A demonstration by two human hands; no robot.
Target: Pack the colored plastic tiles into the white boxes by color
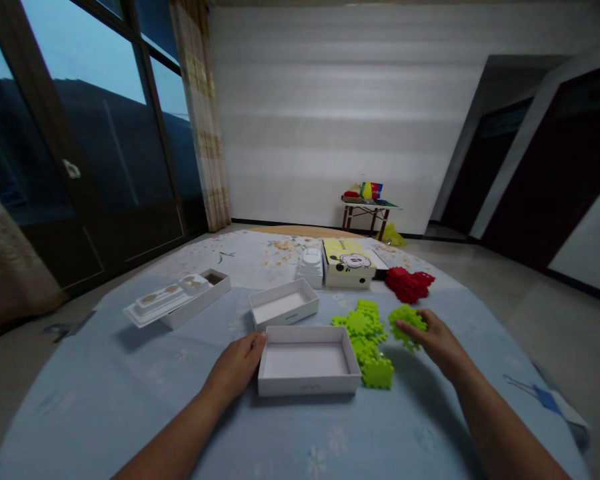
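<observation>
At the near box (310, 385), the left hand (236, 365) sets its thumb by the rim, some fingers hidden so its grip cannot be told; well apart, the right hand (440, 340) pinches green pieces (406, 325) too bunched to count, just right of the green pile (364, 333). The near box and the middle box (286, 305) behind it show white floors, while a tray (159, 303) lies askew over the long box (205, 302), whose far end is too dark to read. Farther back, the cartoon box (341, 277) hides its contents.
</observation>
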